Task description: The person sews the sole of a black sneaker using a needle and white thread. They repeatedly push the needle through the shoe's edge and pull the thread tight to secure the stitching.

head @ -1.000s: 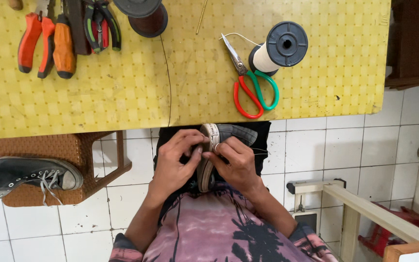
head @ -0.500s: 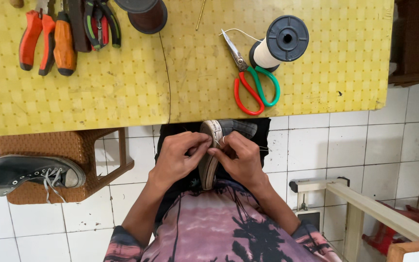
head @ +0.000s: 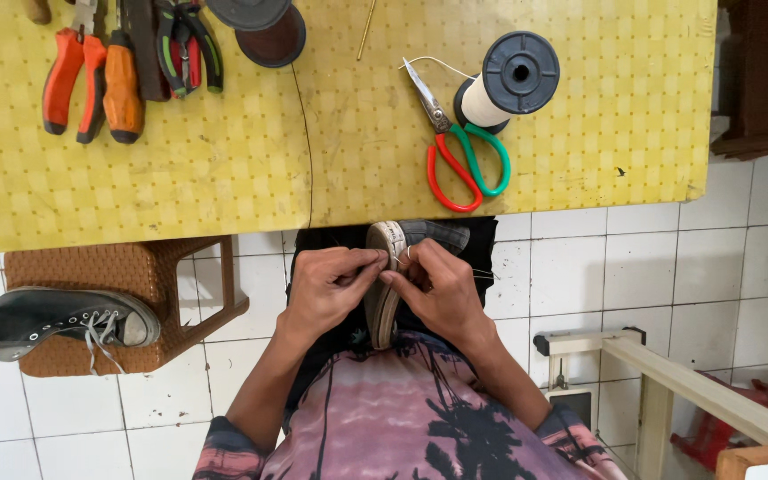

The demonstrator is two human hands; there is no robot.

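I look straight down at my lap, where a grey shoe (head: 393, 276) with a pale rubber sole rests on its side just below the near edge of a yellow table (head: 224, 169). My left hand (head: 326, 289) pinches closed against the shoe's sole edge, and my right hand (head: 437, 289) pinches closed right beside it; the fingertips of both meet at the sole. A thin thread seems to run from that spot, but I cannot tell whether either hand holds a needle. The work looks to be stitching along the sole, and it appears to be mid-way: I cannot see how much of the seam is finished.

Above the shoe, on the table, lie scissors (head: 460, 156) with one red and one green loop, and touching them a spool of pale thread (head: 500, 84) with dark round ends. Far left of the shoe on the table sit orange-handled pliers (head: 68, 80) and other hand tools. Left of the shoe, on a brown woven stool (head: 135, 276), rests a black lace-up shoe (head: 55, 324). No packages, labels or signs are visible.
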